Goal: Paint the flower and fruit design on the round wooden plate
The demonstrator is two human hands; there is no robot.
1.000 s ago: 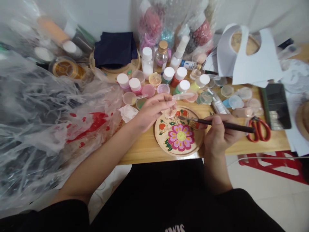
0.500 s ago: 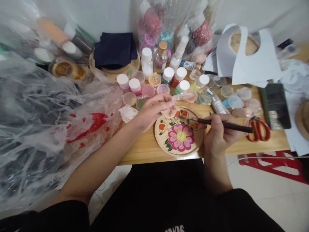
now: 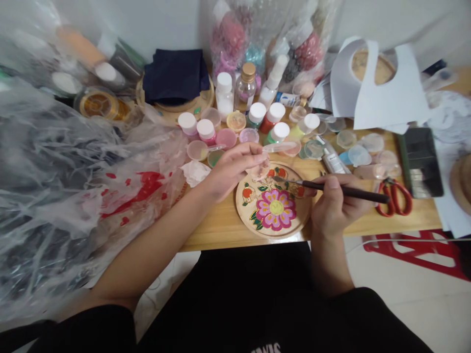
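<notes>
My left hand [image 3: 237,169] pinches a small clear cup [image 3: 260,169] above the upper left part of a round wooden plate [image 3: 245,220]. The cup's open lid [image 3: 280,147] sticks out to the right. A pink flower with a yellow centre [image 3: 276,208], green leaves and orange shapes decorate the plate. My right hand [image 3: 336,203], at the plate's right edge, is closed round a dark-handled tool [image 3: 355,192]. Its thin metal tip points left over the plate, just right of the cup.
Behind the plate stand white-capped paint jars [image 3: 256,113], small cups and bottles. Red-handled scissors [image 3: 394,197] and a dark phone-like object [image 3: 420,159] lie at the right. Plastic sheeting [image 3: 66,196] covers the left. A crumpled tissue [image 3: 196,173] sits beside my left hand.
The tool in my right hand has shifted very slightly to the right. My left hand and the cup look almost unmoved.
</notes>
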